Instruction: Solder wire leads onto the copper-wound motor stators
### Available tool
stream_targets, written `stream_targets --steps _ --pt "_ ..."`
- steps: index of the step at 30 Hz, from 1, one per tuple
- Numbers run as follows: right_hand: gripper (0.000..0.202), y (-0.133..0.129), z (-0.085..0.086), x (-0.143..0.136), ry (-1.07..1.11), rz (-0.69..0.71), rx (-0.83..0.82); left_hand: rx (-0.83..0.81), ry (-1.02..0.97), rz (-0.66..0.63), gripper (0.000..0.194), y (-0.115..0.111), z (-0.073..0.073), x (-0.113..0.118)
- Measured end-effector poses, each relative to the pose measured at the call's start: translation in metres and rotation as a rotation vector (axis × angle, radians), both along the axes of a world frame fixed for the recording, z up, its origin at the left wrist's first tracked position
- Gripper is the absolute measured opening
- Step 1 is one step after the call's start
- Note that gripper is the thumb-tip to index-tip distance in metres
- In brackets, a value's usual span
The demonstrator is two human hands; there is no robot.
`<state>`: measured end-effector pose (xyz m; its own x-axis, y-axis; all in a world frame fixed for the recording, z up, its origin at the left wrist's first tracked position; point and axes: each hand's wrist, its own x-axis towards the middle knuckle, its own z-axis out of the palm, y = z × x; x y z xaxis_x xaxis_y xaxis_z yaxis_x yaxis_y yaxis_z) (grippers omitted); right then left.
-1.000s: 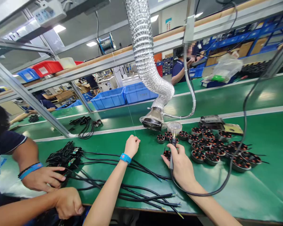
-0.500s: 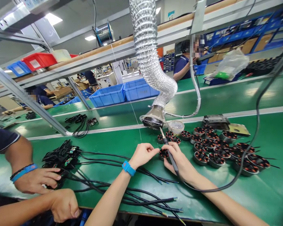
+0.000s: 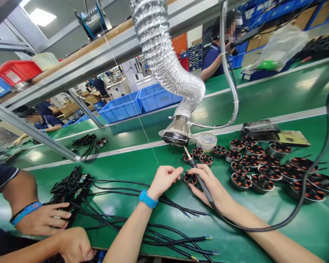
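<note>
My right hand is closed around a soldering iron, its tip pointing up and away below the fume hood. Under the iron, a small round copper-wound stator touches or nearly touches the fingers of that hand. My left hand, with a blue wrist strap, is pinched just left of the stator; what its fingertips hold is too small to make out. Several more stators stand on the green table to the right. A round tub sits behind.
At the left, another person's hands are by a bundle of black cables, whose stripped ends reach toward the front middle. The iron's cord loops at the right. Blue bins stand beyond.
The camera view has shifted and tilted slightly. My left hand's fingertips have drawn back a little from the stator; my right hand still holds the iron.
</note>
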<state>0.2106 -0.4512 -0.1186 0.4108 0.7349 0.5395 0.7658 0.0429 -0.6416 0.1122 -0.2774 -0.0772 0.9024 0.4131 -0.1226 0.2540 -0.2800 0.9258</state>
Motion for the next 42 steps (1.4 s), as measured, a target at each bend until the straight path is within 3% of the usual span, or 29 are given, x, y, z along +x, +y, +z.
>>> stream_targets --steps 3,6,9,16,23,26,29,33,35,39,42 --pt "0.035 0.001 0.000 0.000 0.023 0.001 0.005 -0.013 0.005 0.036 0.037 0.002 0.002 0.001" --pt "0.036 0.002 0.000 0.000 0.031 0.002 0.002 -0.202 0.051 -0.049 0.029 0.002 0.004 -0.001" --pt "0.036 0.002 -0.001 -0.001 0.038 0.018 0.001 -0.345 0.061 -0.125 0.034 0.000 0.005 -0.002" --pt "0.039 0.003 -0.002 -0.003 0.038 0.020 0.012 -0.188 0.089 0.040 0.051 0.001 0.002 0.002" --pt "0.040 0.003 0.000 -0.002 0.035 0.047 0.025 -0.405 0.036 -0.135 0.043 0.005 -0.001 0.000" --pt "0.038 0.002 0.002 -0.001 0.039 0.059 0.018 -0.295 0.012 -0.071 0.046 0.010 0.007 -0.007" --pt "0.037 0.002 0.002 -0.002 0.051 0.049 0.010 -0.174 -0.043 -0.028 0.045 0.014 0.025 -0.026" --pt "0.035 0.002 0.001 -0.002 0.051 0.032 0.039 0.064 -0.085 -0.179 0.044 0.003 0.042 -0.061" --pt "0.035 0.002 0.001 -0.002 0.056 0.045 0.036 0.303 -0.040 -0.271 0.042 -0.009 0.039 -0.075" --pt "0.036 -0.001 0.004 -0.003 0.057 0.062 0.024 0.768 -0.024 -0.515 0.032 -0.029 0.019 -0.084" --pt "0.038 -0.004 0.006 -0.005 0.062 0.065 0.033 0.820 -0.103 -0.569 0.026 -0.031 0.011 -0.079"
